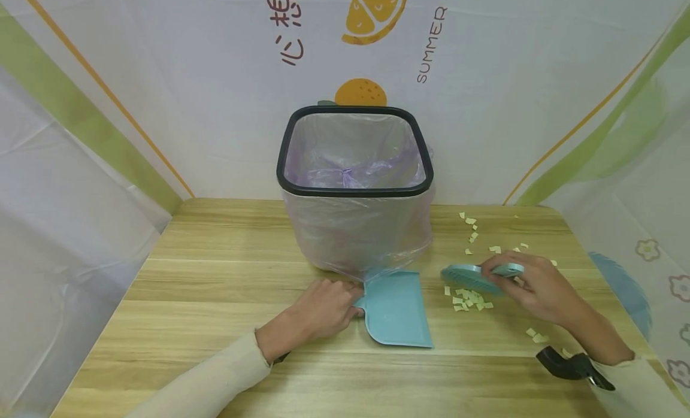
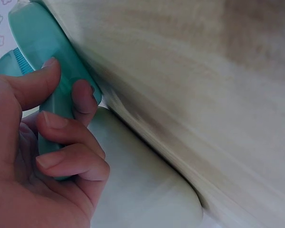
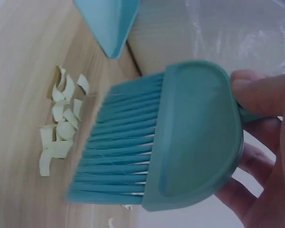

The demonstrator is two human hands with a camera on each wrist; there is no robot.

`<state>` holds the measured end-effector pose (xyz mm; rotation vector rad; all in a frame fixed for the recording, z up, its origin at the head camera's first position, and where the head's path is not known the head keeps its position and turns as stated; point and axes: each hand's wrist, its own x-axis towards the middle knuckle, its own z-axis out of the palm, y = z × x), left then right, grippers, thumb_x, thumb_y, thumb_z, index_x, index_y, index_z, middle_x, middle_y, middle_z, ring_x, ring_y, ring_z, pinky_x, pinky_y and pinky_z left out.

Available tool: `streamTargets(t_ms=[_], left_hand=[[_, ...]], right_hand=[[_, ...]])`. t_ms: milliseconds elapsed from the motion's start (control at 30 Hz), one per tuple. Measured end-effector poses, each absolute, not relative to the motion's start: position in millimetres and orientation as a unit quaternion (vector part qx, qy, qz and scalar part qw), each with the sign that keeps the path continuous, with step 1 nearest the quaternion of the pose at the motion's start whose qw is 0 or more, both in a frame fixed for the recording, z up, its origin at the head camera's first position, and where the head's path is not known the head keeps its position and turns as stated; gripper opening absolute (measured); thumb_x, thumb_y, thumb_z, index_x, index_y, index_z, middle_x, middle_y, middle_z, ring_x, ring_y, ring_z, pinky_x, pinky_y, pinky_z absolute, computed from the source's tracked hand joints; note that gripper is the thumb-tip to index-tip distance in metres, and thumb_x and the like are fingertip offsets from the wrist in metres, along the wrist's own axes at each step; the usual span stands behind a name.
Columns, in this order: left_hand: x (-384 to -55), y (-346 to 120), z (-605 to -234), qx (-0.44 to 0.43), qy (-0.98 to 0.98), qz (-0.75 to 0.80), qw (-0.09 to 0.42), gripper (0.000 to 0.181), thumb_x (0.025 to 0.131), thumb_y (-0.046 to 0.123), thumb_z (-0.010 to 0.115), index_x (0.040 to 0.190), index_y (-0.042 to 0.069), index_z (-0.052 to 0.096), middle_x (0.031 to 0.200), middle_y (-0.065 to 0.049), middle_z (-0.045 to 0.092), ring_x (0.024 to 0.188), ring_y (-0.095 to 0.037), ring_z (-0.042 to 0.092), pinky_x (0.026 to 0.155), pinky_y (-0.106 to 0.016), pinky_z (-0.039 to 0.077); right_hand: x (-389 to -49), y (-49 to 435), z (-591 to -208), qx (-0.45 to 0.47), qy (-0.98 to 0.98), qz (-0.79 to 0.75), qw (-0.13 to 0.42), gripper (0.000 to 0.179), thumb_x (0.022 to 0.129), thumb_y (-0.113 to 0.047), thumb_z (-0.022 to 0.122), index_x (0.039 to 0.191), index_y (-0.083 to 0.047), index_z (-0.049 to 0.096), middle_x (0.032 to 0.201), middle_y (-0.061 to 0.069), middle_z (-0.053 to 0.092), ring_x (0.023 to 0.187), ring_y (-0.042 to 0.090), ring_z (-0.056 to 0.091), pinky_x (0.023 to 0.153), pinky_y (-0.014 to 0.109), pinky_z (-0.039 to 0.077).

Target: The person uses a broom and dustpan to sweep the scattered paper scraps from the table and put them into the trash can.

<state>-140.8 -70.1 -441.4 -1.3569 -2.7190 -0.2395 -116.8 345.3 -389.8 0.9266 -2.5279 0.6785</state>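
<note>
My left hand (image 1: 329, 308) grips the short handle of a light blue dustpan (image 1: 396, 310), which lies on the table in front of the bin with its wide edge facing right. In the left wrist view, thumb and fingers curl round the dustpan's handle (image 2: 50, 142). My right hand (image 1: 539, 286) holds a matching blue hand brush (image 1: 469, 276) by its handle. Its bristles (image 3: 116, 142) show beside a small heap of pale yellow paper scraps (image 3: 61, 123) in the right wrist view. That heap lies between brush and dustpan.
A bin (image 1: 356, 232) with a black rim and a clear purplish liner stands at the back centre. More paper scraps (image 1: 471, 226) are scattered at the back right, and a few scraps (image 1: 536, 336) lie near my right wrist. A printed cloth (image 1: 215, 94) hangs behind the wooden table (image 1: 215, 274).
</note>
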Motion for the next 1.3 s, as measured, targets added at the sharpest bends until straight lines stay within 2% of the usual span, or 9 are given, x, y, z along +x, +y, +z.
streamTargets(t_ms=[167,233,400,533,833,1033,1300], left_hand=[[-141,-70,-442,-0.444,-0.891,-0.081,0.043,0.023,0.103,0.033,0.078,0.109,0.011,0.076,0.105,-0.001,0.078,0.076,-0.017,0.07,0.06,-0.036,0.055],[-141,-70,-441,-0.445,-0.891,-0.081,0.041,0.023,0.104,0.032,0.077,0.109,0.01,0.075,0.104,-0.001,0.078,0.075,-0.017,0.069,0.059,-0.036,0.055],[-142,-69,-440,-0.446,-0.891,-0.077,0.04,0.022,0.103,0.032,0.078,0.106,0.01,0.075,0.1,-0.001,0.076,0.072,-0.016,0.066,0.058,-0.035,0.054],[-142,-67,-437,-0.446,-0.892,-0.068,0.038,0.022,0.103,0.033,0.079,0.103,0.011,0.074,0.096,0.0,0.075,0.071,-0.017,0.066,0.059,-0.036,0.054],[-142,-66,-433,-0.448,-0.891,-0.06,0.037,0.022,0.102,0.031,0.08,0.098,0.011,0.073,0.091,0.0,0.072,0.07,-0.018,0.066,0.062,-0.037,0.056],[-142,-65,-432,-0.45,-0.89,-0.061,0.033,0.022,0.102,0.03,0.08,0.097,0.01,0.072,0.091,-0.001,0.072,0.071,-0.018,0.067,0.062,-0.037,0.057],[-142,-65,-431,-0.449,-0.891,-0.056,0.031,0.021,0.102,0.028,0.08,0.098,0.009,0.072,0.092,-0.001,0.073,0.072,-0.02,0.068,0.062,-0.038,0.057]], right_hand=[[-109,348,-388,0.299,-0.898,0.209,0.245,0.019,0.091,0.002,0.072,0.103,-0.012,0.075,0.084,-0.002,0.073,0.061,-0.006,0.054,0.051,0.016,0.044],[-106,348,-389,0.278,-0.906,0.181,0.262,0.012,0.091,-0.003,0.069,0.1,-0.01,0.072,0.075,-0.007,0.067,0.059,-0.006,0.053,0.048,0.019,0.043],[-99,347,-394,0.222,-0.931,0.148,0.251,0.007,0.091,-0.004,0.068,0.098,-0.005,0.07,0.066,-0.011,0.06,0.054,-0.006,0.045,0.043,0.023,0.037],[-99,344,-399,0.222,-0.931,0.151,0.248,0.007,0.092,-0.003,0.067,0.098,-0.003,0.07,0.066,-0.007,0.063,0.055,-0.006,0.047,0.043,0.021,0.039],[-109,331,-405,0.27,-0.909,0.191,0.254,0.011,0.09,0.0,0.069,0.1,-0.005,0.071,0.069,-0.011,0.063,0.057,-0.007,0.05,0.047,0.017,0.042],[-112,321,-404,0.299,-0.899,0.206,0.246,0.013,0.092,0.0,0.07,0.102,-0.009,0.07,0.07,-0.014,0.058,0.057,-0.009,0.043,0.047,0.017,0.039],[-113,306,-403,0.321,-0.89,0.214,0.243,0.014,0.091,-0.004,0.077,0.102,-0.012,0.075,0.076,-0.012,0.065,0.061,-0.007,0.044,0.05,0.018,0.04]])
